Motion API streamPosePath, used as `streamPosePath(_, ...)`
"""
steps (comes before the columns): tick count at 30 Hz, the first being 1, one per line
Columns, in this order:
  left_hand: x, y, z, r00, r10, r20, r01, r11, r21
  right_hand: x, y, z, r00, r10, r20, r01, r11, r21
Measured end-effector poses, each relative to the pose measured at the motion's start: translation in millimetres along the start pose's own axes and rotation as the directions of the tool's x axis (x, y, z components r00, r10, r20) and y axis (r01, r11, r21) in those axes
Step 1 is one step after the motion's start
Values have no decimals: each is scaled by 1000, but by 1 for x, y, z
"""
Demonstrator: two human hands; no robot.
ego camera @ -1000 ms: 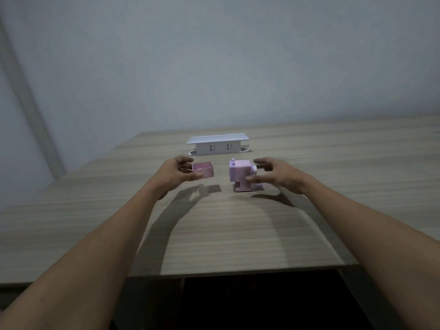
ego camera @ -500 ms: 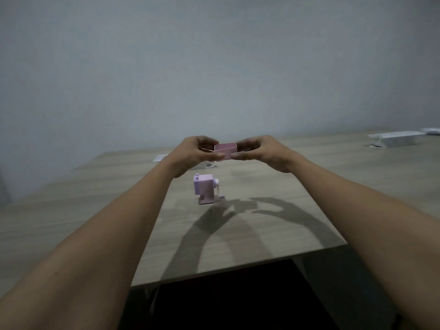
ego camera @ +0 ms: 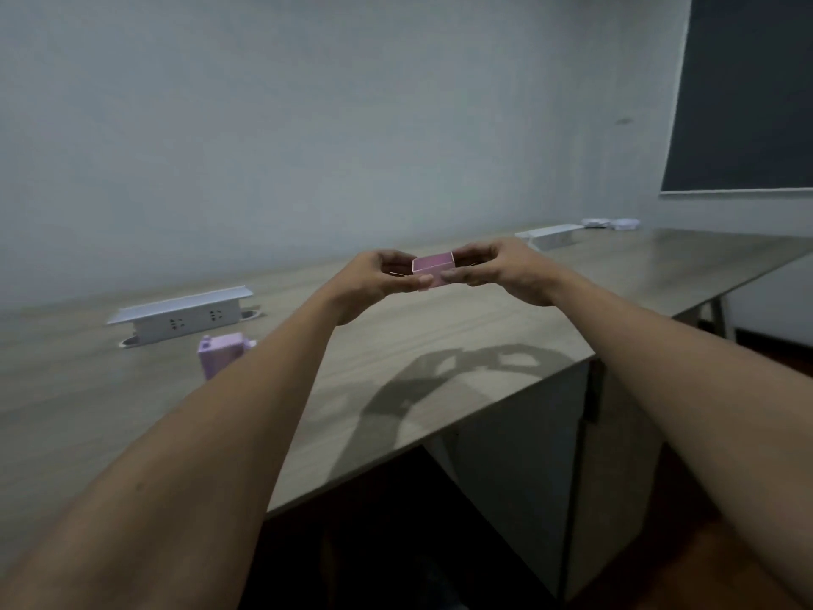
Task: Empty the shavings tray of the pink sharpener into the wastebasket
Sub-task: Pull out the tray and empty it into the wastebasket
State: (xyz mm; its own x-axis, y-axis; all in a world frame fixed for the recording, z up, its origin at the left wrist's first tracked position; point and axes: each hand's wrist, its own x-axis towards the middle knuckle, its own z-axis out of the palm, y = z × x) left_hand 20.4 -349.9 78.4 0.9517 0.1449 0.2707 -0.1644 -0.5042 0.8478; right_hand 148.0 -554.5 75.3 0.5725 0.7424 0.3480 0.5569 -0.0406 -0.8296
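The small pink shavings tray (ego camera: 433, 267) is held level in the air above the wooden table, its open side up. My left hand (ego camera: 374, 279) pinches its left end and my right hand (ego camera: 497, 268) pinches its right end. The pink sharpener (ego camera: 220, 353) stands on the table at the left, partly hidden behind my left forearm. No wastebasket is in view.
A white socket box (ego camera: 176, 317) sits on the table (ego camera: 440, 345) behind the sharpener, and a second one (ego camera: 552, 236) lies farther right. White items (ego camera: 609, 223) rest at the far end. A dark board (ego camera: 743, 94) hangs on the right wall. Table legs and floor show at right.
Both hands have carried the tray to the right, away from the sharpener, and the view has turned right. One second ago only my left hand held the tray while my right hand steadied the sharpener.
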Motion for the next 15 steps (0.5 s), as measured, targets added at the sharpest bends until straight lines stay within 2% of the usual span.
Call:
streamPosePath(7,33,10,103,991,73,114,-61,993,-105,-72,31,-72,989,89,-116,-95,994,-49)
streamPosePath(15,31,-3,203,980,89,180,-46,972,-229,-156,67,-110,956,221,-192,-234,971,-48)
